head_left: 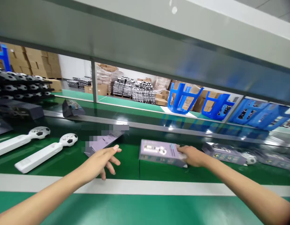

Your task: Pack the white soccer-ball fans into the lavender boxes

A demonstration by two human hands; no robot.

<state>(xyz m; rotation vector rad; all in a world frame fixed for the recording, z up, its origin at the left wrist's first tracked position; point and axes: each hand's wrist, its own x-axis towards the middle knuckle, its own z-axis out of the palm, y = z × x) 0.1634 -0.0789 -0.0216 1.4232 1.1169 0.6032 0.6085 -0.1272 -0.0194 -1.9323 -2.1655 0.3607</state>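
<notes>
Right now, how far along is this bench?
Seemingly done: a printed carton lies at the right. In hand: the right hand grips a lilac box; the left hand is beside a flat lilac carton. Still left, it seems: two white soccer-ball-headed wands lie uncartoned at the left.

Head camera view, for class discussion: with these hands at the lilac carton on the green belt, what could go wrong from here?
The lilac printed carton is touched only at one end by the right hand, so it might swing or slip. The open left hand is beside a second flat carton lying at an angle, and could knock it toward the metal rail. White-handled football toys lie loose on the green belt, where a sliding carton might hit them.
</notes>
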